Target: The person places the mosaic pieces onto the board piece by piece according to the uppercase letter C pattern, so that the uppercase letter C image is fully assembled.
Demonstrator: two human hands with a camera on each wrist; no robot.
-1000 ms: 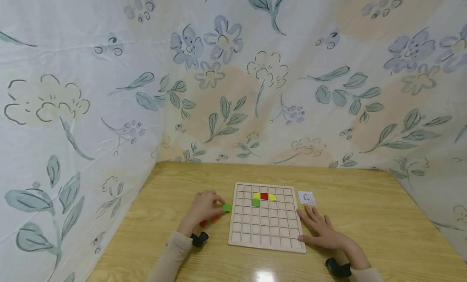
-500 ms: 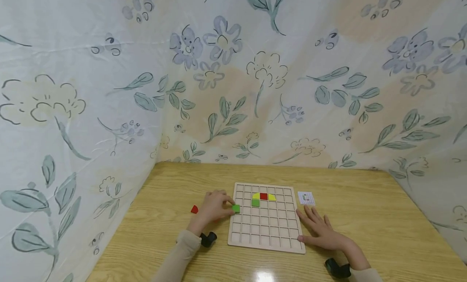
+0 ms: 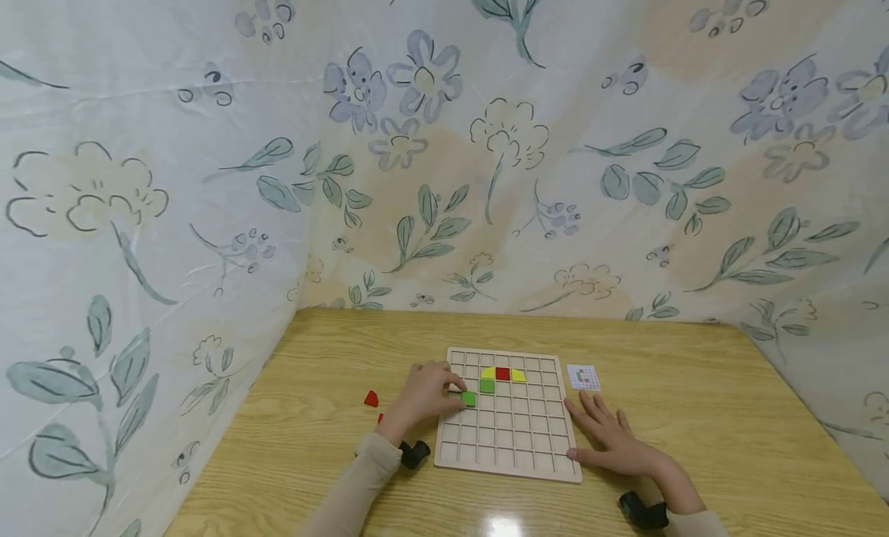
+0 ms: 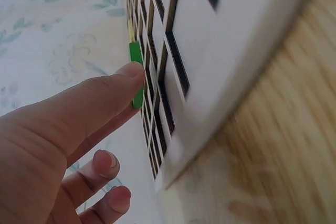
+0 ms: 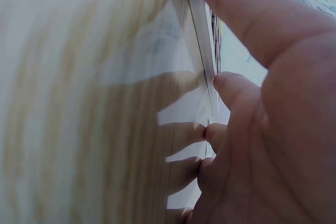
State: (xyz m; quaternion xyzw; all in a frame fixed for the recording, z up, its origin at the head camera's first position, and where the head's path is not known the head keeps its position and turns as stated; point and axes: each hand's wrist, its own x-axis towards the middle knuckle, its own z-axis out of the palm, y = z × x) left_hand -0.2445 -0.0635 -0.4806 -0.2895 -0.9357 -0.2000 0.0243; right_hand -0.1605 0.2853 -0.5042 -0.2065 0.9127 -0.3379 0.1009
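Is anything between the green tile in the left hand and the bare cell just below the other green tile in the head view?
Nothing visible. The left hand pinches its green tile over the board, and no piece shows between it and the bare cell. The right hand lies at the board's right edge, off that path.

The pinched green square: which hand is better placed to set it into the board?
Probably the left hand: it pinches that green square over the board, while the right hand only touches the board's right edge and holds no piece.
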